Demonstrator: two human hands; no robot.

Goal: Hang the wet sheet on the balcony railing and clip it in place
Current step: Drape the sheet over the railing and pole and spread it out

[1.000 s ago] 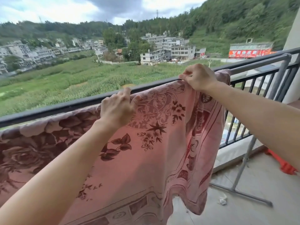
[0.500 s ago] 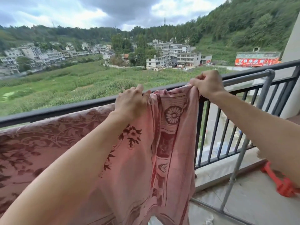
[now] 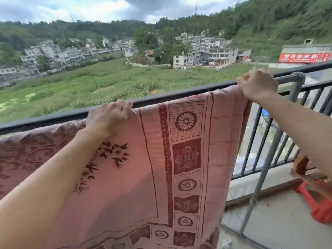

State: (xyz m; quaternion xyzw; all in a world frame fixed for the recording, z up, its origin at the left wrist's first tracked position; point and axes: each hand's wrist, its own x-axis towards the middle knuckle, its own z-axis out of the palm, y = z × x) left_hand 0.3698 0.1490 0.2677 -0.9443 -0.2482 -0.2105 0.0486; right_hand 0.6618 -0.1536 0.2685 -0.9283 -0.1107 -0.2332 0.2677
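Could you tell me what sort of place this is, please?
Most likely an upper-floor home balcony: a dark metal railing edges a concrete floor, with fields and hillside buildings well below.

One wide-angle camera, worn on the person's head, looks forward and slightly down from close behind the balcony railing (image 3: 53, 118). It faces outward across the railing toward green fields (image 3: 93, 85) and hillside buildings (image 3: 212, 51) beyond.

I note the sheet (image 3: 179, 159): thin woven cloth, matt, printed; the railing (image 3: 53, 117): dark painted metal, smooth, slight sheen; the pipe rack (image 3: 294, 87): bare grey metal, duller; the floor (image 3: 278, 221): rough pale concrete.
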